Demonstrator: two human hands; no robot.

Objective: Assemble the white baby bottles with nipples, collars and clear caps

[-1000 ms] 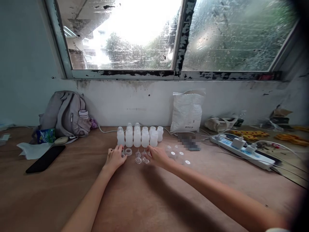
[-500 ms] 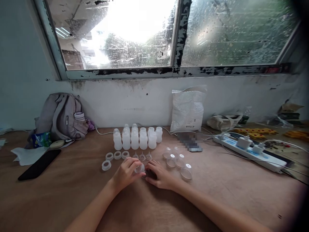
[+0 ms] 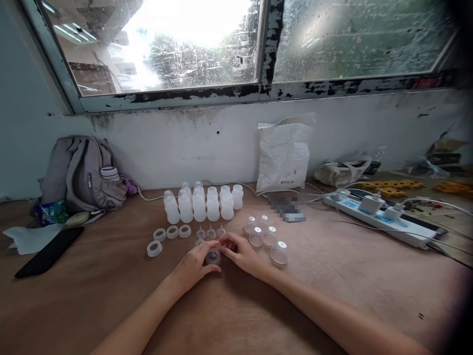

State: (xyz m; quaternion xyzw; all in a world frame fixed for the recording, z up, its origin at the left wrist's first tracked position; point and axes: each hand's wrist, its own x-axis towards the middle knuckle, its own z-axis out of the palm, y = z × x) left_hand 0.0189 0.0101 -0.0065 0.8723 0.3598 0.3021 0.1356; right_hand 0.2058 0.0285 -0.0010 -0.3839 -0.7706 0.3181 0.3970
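My left hand (image 3: 192, 264) curves its thumb and fingers around a clear collar ring (image 3: 213, 257), with what looks like a nipple inside it, low over the table. Just to the right, my right hand (image 3: 242, 254) has its fingers bent and drawn together by the ring; what they pinch, if anything, is hidden. Beyond the hands are several clear bottle nipples (image 3: 210, 232), partly covered by fingers. Several loose collar rings (image 3: 154, 248) lie at the left. Several clear domed caps (image 3: 278, 254) lie to the right. White baby bottles (image 3: 199, 206) stand in rows behind, some topped with clear caps.
A black phone-like slab (image 3: 50, 252), a white tissue (image 3: 31, 239) and a grey backpack (image 3: 79, 172) are at the left. A white plastic pouch (image 3: 284, 155) leans on the wall. A power strip (image 3: 384, 222) with plugs and cables lies at the right.
The collar ring in my left hand has gone from tilted to flat, low at the table, with the nipple in it. My right hand has shifted slightly, its fingers drawn closer together. The view has tilted.
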